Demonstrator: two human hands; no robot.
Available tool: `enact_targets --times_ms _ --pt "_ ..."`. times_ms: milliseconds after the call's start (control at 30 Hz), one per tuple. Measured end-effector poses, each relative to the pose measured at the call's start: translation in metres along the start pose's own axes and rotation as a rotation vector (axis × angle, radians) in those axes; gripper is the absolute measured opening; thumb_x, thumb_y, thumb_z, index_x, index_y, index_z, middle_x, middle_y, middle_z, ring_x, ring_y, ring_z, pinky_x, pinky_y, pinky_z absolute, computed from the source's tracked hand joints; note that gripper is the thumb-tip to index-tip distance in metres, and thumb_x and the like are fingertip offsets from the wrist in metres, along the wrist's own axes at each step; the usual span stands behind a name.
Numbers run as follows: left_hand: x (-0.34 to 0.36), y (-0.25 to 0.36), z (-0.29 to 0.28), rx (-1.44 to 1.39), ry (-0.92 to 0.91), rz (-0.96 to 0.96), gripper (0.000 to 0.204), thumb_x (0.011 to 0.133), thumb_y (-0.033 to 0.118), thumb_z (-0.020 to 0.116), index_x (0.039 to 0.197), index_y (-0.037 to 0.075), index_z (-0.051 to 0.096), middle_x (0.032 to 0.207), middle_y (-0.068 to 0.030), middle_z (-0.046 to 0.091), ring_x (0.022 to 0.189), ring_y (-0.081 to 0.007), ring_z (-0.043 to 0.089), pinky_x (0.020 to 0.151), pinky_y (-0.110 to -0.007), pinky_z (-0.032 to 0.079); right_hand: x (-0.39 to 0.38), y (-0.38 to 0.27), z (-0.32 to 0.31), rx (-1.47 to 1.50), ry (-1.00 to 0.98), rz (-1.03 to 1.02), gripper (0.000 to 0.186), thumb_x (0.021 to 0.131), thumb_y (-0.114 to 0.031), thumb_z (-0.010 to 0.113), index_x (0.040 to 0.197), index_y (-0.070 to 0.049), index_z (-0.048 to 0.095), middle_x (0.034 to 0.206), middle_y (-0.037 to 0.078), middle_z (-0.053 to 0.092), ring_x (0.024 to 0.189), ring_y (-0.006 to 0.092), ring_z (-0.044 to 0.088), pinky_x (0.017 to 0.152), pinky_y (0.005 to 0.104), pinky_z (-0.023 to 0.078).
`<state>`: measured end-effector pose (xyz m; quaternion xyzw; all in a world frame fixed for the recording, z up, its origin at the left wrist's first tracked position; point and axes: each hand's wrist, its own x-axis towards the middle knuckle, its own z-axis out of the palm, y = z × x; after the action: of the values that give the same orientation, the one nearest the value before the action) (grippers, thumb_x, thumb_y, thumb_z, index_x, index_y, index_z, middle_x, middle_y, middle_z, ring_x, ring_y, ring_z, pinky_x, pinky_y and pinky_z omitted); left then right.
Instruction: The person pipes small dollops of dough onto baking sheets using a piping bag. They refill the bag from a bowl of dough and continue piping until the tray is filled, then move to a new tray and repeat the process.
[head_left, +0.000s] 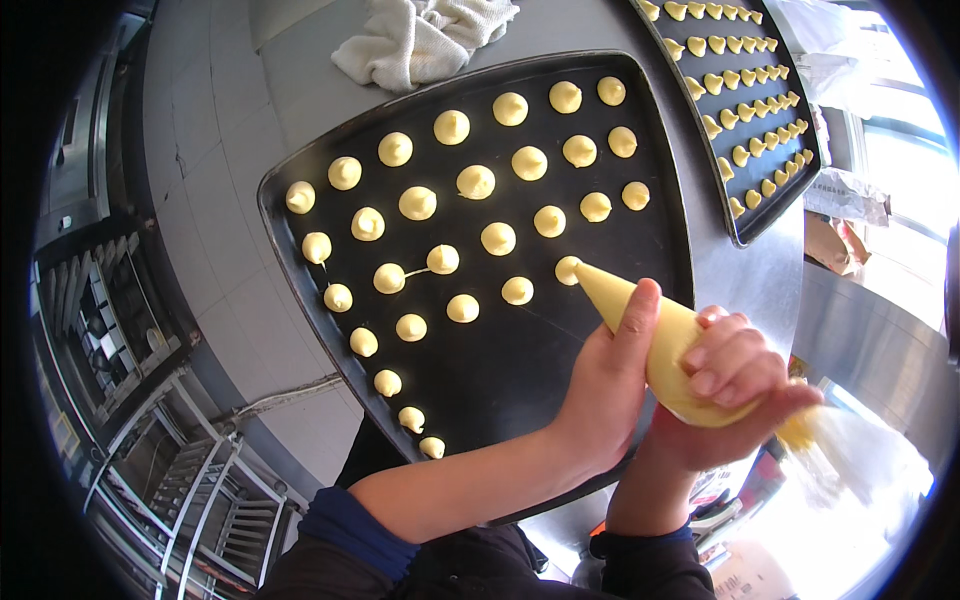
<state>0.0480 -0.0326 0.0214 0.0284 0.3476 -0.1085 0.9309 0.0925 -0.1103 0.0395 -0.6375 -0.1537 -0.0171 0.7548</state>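
Table: a broad grey metal worktop (745, 262) carries the whole show, its right side catching the light.
Near tray: here's the big black rectangular baking tray (480, 385), in front of the person, dotted in rows on its far and left parts.
Far tray: a second dark baking tray (722, 100) at upper right, lined with row upon row of peaked yellow drops.
Cloth: a crumpled white fabric towel (425, 45), just beyond the near tray's far edge.
Bag: the cone-shaped piping bag full of pale yellow batter (668, 345) slants over the near tray, tip down at a mound!
Right hand: the right hand (740, 372) grips the bag's wide end, fingers curled over.
Left hand: the left hand (605, 375) clasps its side, thumb laid along it.
Mounds: round, pale yellow batter mounds (499, 239), many peaked, two linked by a thin strand!
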Motion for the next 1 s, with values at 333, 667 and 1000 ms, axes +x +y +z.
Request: enact_targets --times_ms 333,667,1000 --pt "0.013 -0.011 0.027 0.025 -0.156 0.001 0.052 0.114 0.061 0.055 0.117 0.009 0.061 0.104 -0.0012 0.064 0.096 -0.0083 0.061 0.091 -0.027 0.051 0.02 -0.017 -0.018 0.097 0.009 -0.078 0.075 0.121 -0.057 0.016 0.069 -0.018 0.054 0.064 0.002 0.062 0.069 0.0217 0.066 0.105 0.0446 0.05" --pt "0.043 -0.026 0.015 0.002 0.034 -0.082 0.062 0.112 0.069 0.052 0.121 0.009 0.062 0.107 -0.0002 0.062 0.104 -0.0085 0.058 0.099 -0.03 0.046 0.025 0.019 -0.04 0.045 0.108 0.049 0.075 0.122 -0.054 0.025 0.06 -0.017 0.045 0.055 0.003 0.052 0.056 0.0172 0.054 0.083 0.0389 0.05" --pt "0.042 -0.029 0.015 -0.005 0.026 -0.075 0.06 0.113 0.067 0.053 0.122 0.008 0.062 0.108 -0.0003 0.062 0.105 -0.0083 0.057 0.099 -0.03 0.045 0.025 0.018 -0.043 0.062 0.102 0.046 0.076 0.122 -0.055 0.024 0.059 -0.017 0.045 0.053 0.003 0.051 0.054 0.0169 0.053 0.083 0.0392 0.05"
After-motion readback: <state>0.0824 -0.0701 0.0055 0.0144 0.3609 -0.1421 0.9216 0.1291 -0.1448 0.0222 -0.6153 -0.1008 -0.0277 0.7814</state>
